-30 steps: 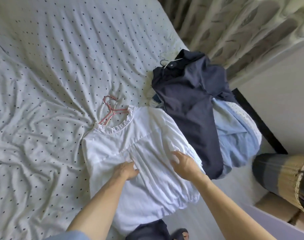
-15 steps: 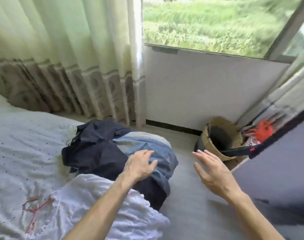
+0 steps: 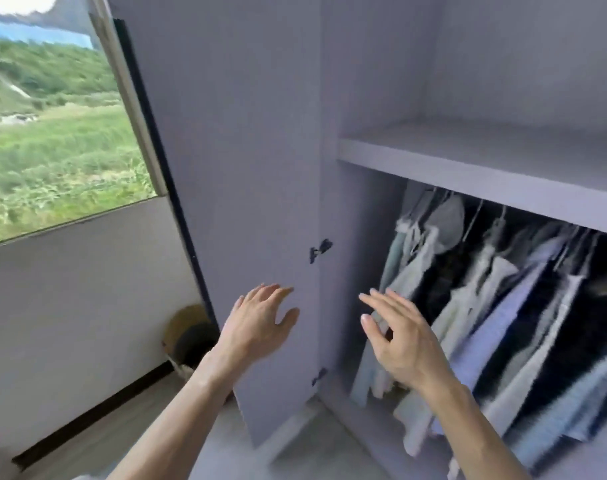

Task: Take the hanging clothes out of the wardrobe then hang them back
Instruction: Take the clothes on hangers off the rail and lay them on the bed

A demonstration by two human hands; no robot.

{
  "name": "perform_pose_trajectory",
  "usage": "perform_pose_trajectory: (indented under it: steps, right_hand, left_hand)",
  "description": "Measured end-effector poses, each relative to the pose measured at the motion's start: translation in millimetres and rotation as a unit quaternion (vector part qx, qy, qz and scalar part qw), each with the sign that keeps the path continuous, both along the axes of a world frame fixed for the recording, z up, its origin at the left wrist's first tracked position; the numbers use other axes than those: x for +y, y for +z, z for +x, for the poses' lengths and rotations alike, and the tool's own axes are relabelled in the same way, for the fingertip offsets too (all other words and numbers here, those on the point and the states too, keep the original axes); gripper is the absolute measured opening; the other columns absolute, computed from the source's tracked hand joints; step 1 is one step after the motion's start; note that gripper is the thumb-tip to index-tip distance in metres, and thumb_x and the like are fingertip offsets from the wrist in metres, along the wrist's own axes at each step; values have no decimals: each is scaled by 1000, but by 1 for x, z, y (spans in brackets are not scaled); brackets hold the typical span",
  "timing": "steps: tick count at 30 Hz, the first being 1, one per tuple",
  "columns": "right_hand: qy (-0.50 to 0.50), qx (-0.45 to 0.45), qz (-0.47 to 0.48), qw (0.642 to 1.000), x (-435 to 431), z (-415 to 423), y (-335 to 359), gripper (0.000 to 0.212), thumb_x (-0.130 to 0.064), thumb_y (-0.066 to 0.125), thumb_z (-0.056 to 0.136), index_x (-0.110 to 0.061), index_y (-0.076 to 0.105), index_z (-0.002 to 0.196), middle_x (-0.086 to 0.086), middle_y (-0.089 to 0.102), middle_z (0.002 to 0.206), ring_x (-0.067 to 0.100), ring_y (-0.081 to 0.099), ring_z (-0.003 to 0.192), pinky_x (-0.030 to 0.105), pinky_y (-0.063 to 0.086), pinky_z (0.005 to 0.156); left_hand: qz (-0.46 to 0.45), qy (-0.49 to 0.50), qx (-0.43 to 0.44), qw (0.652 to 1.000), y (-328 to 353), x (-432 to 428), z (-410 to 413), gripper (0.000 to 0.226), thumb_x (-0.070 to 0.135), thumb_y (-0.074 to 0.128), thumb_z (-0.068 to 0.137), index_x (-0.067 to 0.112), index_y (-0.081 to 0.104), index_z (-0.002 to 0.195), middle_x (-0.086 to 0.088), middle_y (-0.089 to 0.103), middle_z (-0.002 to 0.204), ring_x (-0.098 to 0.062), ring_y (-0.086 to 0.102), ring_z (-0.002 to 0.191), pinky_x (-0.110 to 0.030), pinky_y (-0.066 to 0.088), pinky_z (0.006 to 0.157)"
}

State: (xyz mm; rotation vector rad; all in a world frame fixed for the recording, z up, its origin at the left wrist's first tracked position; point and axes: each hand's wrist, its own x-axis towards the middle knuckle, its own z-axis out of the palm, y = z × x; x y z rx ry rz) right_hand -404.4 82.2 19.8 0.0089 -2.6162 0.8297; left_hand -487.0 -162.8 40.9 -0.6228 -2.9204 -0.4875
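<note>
A pale grey wardrobe stands open in front of me, its door [image 3: 246, 174] swung out to the left. Several hanging clothes [image 3: 496, 306], white, light blue and dark, fill the rail under a shelf [image 3: 482, 157]. My left hand [image 3: 260, 323] is raised before the door with fingers spread and holds nothing. My right hand [image 3: 399, 337] is raised just left of the leftmost garments, fingers relaxed, empty. The picture is blurred by motion.
A window [image 3: 52, 133] with green fields lies at the left above a white wall. A woven basket [image 3: 187, 337] sits on the floor behind the door's lower edge. The bed and the clothes laid on it are out of view.
My view has swung from the bed and the white blouse, past the window and basket, to the open wardrobe. Both hands left the blouse and are now raised, empty.
</note>
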Motion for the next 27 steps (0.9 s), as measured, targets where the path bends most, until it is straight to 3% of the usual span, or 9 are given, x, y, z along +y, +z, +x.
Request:
perform_pose_trajectory:
  steps: [3,6,13,18,22,24,27]
  right_hand:
    - [-70,26,5,997,48,-3,9,53,-55,40,93,-30,61,134,-11,54,143,8,34,142,21,23,117]
    - [-125,24,21,992,83,-5,16,40,-42,50,99,-30,59,136,-12,50,146,6,28,145,14,14,114]
    - [-238,102,92,962,146,-40,51,54,-54,37,95,-26,60,136,-5,48,149,13,29,146,32,23,118]
    - [-321,183,161,915,174,-78,94,51,-46,42,95,-22,56,139,1,43,154,21,27,148,41,27,118]
    - [-418,130,240,866,196,-111,105,59,-50,38,96,-24,43,148,3,35,159,24,21,150,51,14,121]
    - [-460,122,287,831,204,-127,103,57,-48,40,96,-21,47,146,4,42,154,26,30,147,54,9,121]
    - [-487,184,305,797,210,-147,96,48,-42,51,94,-13,61,131,7,59,135,30,49,131,58,16,119]
  left_hand:
    - [-4,-57,-3,998,11,60,-28,52,49,42,101,33,38,150,7,36,157,-17,29,146,-32,21,118]
    - [-5,-109,-10,994,13,108,-56,51,49,43,101,34,37,150,6,35,157,-17,28,146,-33,21,118]
    - [-6,-197,-58,979,2,196,-145,52,51,42,100,35,38,149,5,40,155,-17,35,143,-41,29,117]
    - [57,-227,-143,962,4,241,-211,54,45,45,102,27,35,151,2,37,156,-20,36,141,-31,30,113]
    - [137,-203,-274,930,-8,270,-252,61,51,47,99,28,28,153,-1,33,156,-21,37,141,-32,34,112]
    - [168,-201,-307,915,-14,284,-269,61,48,49,100,26,28,153,-3,35,156,-21,37,141,-32,34,112]
    - [203,-185,-334,902,-23,302,-287,55,38,50,102,23,31,151,-5,45,149,-22,44,136,-28,36,107]
